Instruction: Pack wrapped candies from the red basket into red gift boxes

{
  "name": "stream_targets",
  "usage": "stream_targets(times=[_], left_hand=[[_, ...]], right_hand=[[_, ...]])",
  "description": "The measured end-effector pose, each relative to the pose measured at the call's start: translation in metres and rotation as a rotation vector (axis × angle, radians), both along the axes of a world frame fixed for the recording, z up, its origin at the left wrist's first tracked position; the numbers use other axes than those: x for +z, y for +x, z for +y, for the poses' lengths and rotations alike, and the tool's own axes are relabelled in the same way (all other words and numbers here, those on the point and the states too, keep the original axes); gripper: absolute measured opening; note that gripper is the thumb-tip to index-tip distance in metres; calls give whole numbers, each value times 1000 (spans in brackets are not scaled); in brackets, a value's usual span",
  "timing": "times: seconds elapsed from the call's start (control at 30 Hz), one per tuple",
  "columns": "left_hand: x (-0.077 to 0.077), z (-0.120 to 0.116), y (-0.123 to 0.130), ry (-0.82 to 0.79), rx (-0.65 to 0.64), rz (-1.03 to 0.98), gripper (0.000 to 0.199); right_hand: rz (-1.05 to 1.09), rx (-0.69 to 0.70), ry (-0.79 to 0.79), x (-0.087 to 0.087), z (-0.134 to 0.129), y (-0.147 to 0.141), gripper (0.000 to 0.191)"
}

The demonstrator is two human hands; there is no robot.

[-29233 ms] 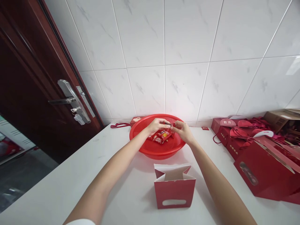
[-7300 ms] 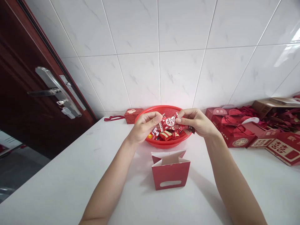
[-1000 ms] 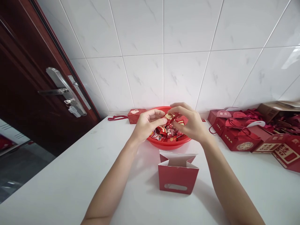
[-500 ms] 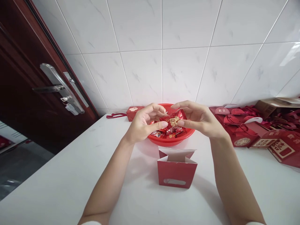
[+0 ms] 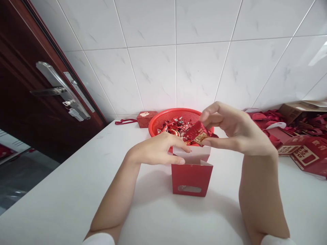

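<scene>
Your left hand (image 5: 155,149) has moved to the box (image 5: 190,177), fingers apart, leaving the packet (image 5: 198,133) clamped by your right hand (image 5: 237,131)'s fingers.

The left hand (image 5: 159,149) has left the packet (image 5: 198,133) and now seemingly touches the box (image 5: 191,177).

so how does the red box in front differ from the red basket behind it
The box has flat sides and a long window in front; the basket is round and perforated. The box is pale inside, while the basket is red inside too. The box stands nearer the camera; the basket sits behind it, by the tiled wall. Both are red outside and open at the top.
</scene>
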State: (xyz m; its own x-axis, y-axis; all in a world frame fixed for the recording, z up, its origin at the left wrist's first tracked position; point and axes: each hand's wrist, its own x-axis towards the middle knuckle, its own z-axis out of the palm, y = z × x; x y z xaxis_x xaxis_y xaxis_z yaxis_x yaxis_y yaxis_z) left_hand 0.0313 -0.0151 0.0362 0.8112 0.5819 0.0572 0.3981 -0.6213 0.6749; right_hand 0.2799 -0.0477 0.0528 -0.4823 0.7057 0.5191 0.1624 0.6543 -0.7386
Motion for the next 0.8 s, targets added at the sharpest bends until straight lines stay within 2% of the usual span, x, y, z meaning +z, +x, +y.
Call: stream_targets(times=[0.07, 0.27, 0.43, 0.57, 0.67, 0.8], left_hand=[[-2, 6, 0, -22, 35, -13, 32], [-6, 22, -6, -3, 93, -59, 29], [-8, 30, -8, 0, 122, -51, 28], [-8, 32, -8, 1, 81, -67, 36], [-9, 34, -9, 1, 59, -85, 44], [-12, 37, -11, 12, 84, -80, 47]], right_hand=[[-91, 21, 13, 0, 1, -5, 34], [-382, -50, 59, -7, 12, -16, 23], [-502, -93, 58, -13, 16, -27, 19], [-638, -99, 66, -17, 19, -30, 18], [-771, -87, 61, -18, 20, -32, 24], [-745, -30, 82, -20, 20, -34, 31]])
